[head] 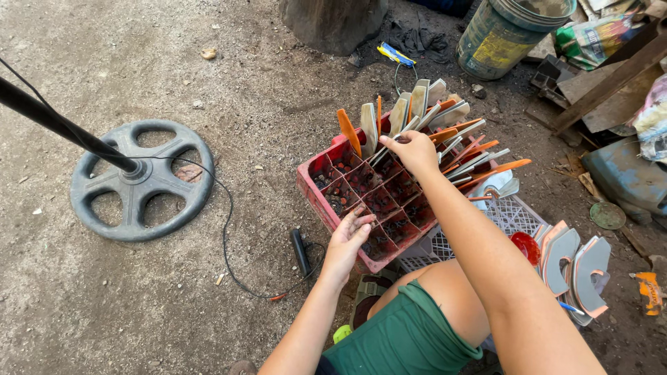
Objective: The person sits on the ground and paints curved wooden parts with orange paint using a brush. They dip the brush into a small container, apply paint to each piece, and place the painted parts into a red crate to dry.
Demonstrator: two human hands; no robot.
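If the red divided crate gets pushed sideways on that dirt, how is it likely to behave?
The red crate would probably drag rather than slide, since it sits on rough, gritty dirt. It looks likely to tip toward the far corner, where the upright flat pieces crowd together. The left hand rests on its near rim and the right hand grips the pieces, which may steady it.

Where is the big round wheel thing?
In the head view, the dark wheel-shaped base lies on the dirt ground at the left, a black pole rising from it, left of the red crate.

Wheel-shaped stand base (141,182), green bucket (501,36), tree stump (332,24)
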